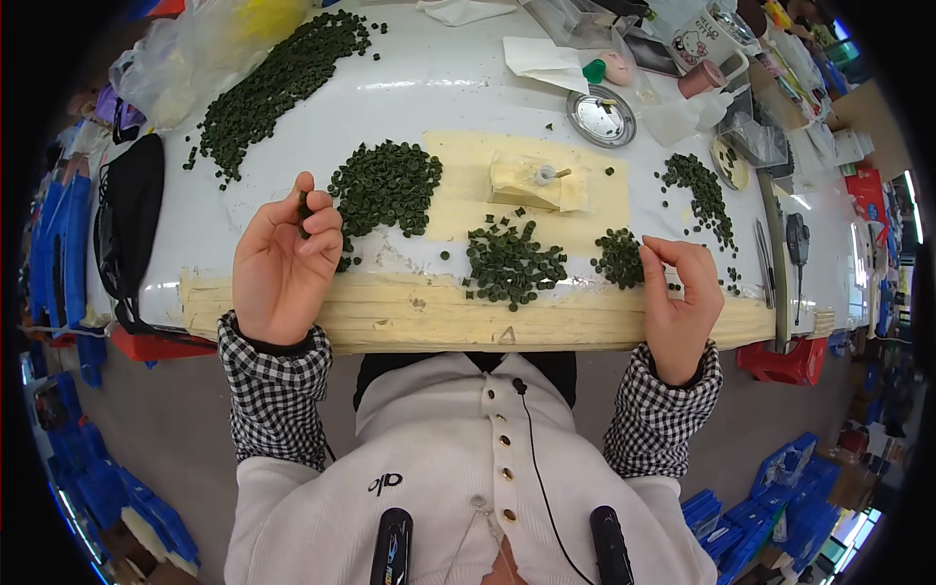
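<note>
My left hand (283, 268) is raised, palm up, at the left of the table, its fingers curled round a few small dark green pieces (305, 216). Beside it lies a heap of the same cup-like dark green pieces (387, 187). My right hand (682, 302) has thumb and forefinger pinched together at the edge of a smaller pile of green pieces (617, 259); whatever is between the tips is too small to make out. Between my hands spreads another green pile (515, 265). Behind it stands a tape-covered block (522, 182) with a small pin on top.
A long green heap (278, 88) lies far left, and a loose scatter (704, 198) at right. A round metal dish (601, 117), a mug (704, 47) and a clear box (753, 138) stand back right. Tweezers (764, 258) lie near the right edge; a black pouch (132, 229) hangs left.
</note>
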A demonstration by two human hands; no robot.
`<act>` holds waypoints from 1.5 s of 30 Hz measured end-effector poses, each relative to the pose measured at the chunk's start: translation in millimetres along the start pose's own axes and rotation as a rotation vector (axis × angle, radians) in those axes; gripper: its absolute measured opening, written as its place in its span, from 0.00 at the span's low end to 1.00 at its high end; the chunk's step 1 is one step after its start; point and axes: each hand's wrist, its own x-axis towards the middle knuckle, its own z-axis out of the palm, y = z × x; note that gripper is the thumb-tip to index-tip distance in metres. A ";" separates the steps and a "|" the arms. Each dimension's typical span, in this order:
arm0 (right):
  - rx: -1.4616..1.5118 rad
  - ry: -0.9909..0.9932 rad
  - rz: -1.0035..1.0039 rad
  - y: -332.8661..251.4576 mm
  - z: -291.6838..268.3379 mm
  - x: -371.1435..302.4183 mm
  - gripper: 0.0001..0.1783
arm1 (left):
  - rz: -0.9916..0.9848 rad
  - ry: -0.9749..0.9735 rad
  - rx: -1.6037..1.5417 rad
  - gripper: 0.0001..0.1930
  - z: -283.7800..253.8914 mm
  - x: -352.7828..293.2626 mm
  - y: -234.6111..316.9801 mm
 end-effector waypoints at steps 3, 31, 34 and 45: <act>-0.040 -0.075 -0.092 -3.9 6.3 4.5 0.07 | -0.014 -0.004 -0.029 0.11 2.1 -0.7 -8.1; 0.714 -0.190 0.348 -10.2 10.8 4.2 0.09 | -0.148 -0.103 0.304 0.12 19.9 -3.5 -69.5; 1.097 -0.251 0.505 -8.2 9.0 1.5 0.10 | -0.157 -0.121 0.286 0.11 19.5 -4.1 -74.2; 1.520 -0.329 0.619 -15.9 17.0 -5.1 0.13 | -0.203 -0.130 0.317 0.11 23.9 -5.1 -79.3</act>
